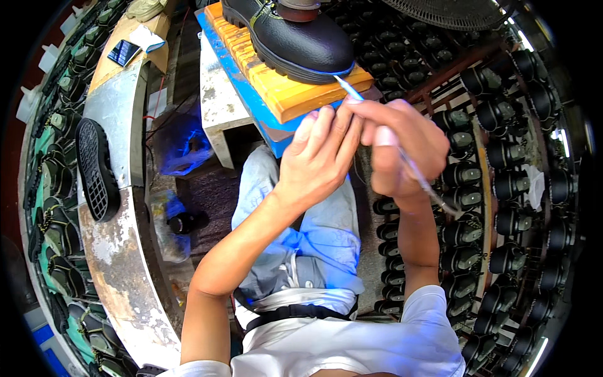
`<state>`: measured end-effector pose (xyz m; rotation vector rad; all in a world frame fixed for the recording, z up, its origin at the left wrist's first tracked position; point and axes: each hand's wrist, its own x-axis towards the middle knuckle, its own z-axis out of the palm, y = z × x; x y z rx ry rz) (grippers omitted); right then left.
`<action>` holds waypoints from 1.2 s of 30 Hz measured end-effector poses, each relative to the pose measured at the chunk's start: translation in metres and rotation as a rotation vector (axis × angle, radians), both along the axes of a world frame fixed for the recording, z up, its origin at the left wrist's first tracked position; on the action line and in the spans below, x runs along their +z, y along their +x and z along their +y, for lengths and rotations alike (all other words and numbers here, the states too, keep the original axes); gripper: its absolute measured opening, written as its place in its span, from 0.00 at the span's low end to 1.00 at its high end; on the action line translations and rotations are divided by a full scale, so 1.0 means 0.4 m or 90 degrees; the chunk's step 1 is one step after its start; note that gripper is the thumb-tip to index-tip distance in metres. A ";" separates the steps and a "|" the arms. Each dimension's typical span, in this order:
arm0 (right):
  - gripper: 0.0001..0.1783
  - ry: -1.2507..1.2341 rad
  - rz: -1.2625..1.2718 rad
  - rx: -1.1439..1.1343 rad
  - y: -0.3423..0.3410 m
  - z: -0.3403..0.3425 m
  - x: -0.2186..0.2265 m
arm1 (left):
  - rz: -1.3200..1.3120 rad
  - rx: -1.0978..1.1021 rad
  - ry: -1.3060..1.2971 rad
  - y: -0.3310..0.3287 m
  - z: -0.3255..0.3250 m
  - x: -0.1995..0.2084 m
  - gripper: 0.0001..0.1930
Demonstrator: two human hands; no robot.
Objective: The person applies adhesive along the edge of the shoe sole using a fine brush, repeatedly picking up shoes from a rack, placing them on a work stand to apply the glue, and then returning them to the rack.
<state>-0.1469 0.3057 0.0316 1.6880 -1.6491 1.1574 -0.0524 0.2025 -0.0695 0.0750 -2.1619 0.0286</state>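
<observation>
A black leather shoe (301,47) with a thick lugged sole stands on a yellow slatted wooden block (298,100), toe to the right. A dark round metal piece (298,9) rests on its upper. My right hand (402,141) pinches a slim pen-like tool (414,169). The tool's pale pointed tip touches or nearly touches the seam between toe and sole. My left hand (318,147) lies with fingers stretched out at the near edge of the block, its fingertips against my right hand. It holds nothing that I can see.
Under the block is a blue board (270,125) on a pale stand (220,116). Left, a worn bench (119,251) carries a loose black sole (97,169) and a phone (124,53). Racks of black shoes (461,179) fill the right. A fan (452,12) stands at the back.
</observation>
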 end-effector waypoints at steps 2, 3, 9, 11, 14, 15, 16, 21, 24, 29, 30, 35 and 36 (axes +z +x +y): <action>0.14 0.046 0.042 0.004 -0.003 -0.026 0.014 | -0.005 -0.011 0.005 -0.043 0.021 -0.032 0.26; 0.14 0.057 0.050 -0.021 0.001 -0.037 0.013 | -0.017 -0.019 0.003 -0.055 0.024 -0.033 0.27; 0.13 0.098 0.097 -0.086 -0.002 -0.043 0.007 | -0.037 0.009 -0.044 -0.048 0.015 -0.053 0.24; 0.14 0.113 0.099 -0.096 0.002 -0.029 0.014 | -0.008 -0.003 -0.061 -0.024 -0.002 -0.045 0.25; 0.13 0.080 0.037 -0.045 0.007 -0.032 0.014 | 0.066 -0.051 0.043 0.021 -0.037 -0.010 0.21; 0.13 0.085 0.009 -0.026 0.015 -0.034 0.017 | 0.075 -0.068 0.071 0.045 -0.061 -0.001 0.20; 0.14 0.093 -0.018 -0.002 0.025 -0.043 0.019 | 0.085 -0.087 0.085 0.073 -0.091 0.010 0.20; 0.14 0.078 -0.119 0.102 0.042 -0.120 -0.010 | 0.216 -0.107 0.126 0.162 -0.242 -0.010 0.16; 0.13 0.009 -0.115 0.142 0.039 -0.207 -0.062 | 0.278 -0.045 0.185 0.197 -0.322 -0.030 0.12; 0.14 -0.050 -0.026 0.131 -0.030 -0.324 -0.131 | 0.318 0.008 0.335 0.204 -0.442 -0.031 0.14; 0.14 -0.049 -0.004 0.129 -0.056 -0.336 -0.141 | 0.272 0.055 0.353 0.203 -0.458 -0.023 0.18; 0.13 -0.052 0.044 0.070 -0.161 -0.344 -0.147 | 0.102 0.204 0.252 0.173 -0.519 0.038 0.42; 0.13 -0.047 0.036 0.049 -0.175 -0.336 -0.142 | 0.075 0.226 0.225 0.164 -0.536 0.041 0.46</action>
